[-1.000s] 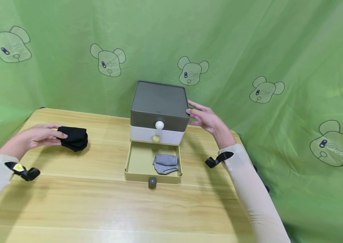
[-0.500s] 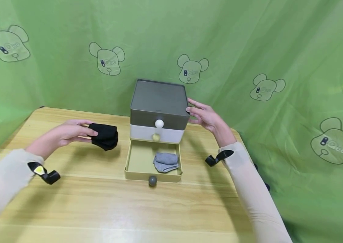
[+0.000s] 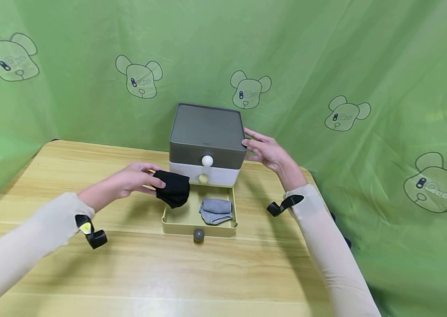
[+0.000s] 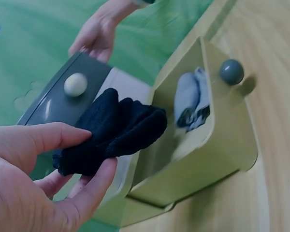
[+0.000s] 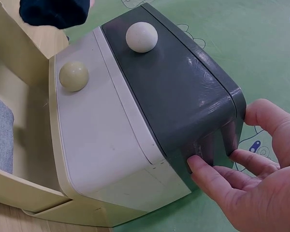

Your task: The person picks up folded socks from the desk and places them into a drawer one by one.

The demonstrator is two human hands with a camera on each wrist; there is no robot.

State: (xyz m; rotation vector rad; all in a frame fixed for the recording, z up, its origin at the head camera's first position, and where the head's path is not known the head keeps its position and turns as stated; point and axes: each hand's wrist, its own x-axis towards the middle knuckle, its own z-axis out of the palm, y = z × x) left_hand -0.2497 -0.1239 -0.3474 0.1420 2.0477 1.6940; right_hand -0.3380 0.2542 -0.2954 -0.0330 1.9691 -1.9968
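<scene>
My left hand [image 3: 134,179] pinches a pair of folded black socks [image 3: 173,189] between thumb and fingers. The socks hang over the left rear part of the pulled-out beige bottom drawer [image 3: 179,230]. Inside that drawer, on its right side, lie folded grey socks [image 3: 216,212]. A small drawer unit [image 3: 207,127] has a dark grey top drawer and a white middle one, both closed. At the unit's right side, my right hand [image 5: 251,179] touches the dark upper part with spread fingertips, the thumb at its top edge.
The unit stands near the back of a wooden table [image 3: 136,268], before a green curtain [image 3: 199,44] printed with bear heads. A round grey knob [image 3: 198,235] sticks out from the beige drawer's front. White [image 5: 141,37] and beige [image 5: 73,76] knobs mark the upper drawers.
My left hand has carried the black socks rightward from the table's left side to over the open drawer. The right hand stays at the unit's side.
</scene>
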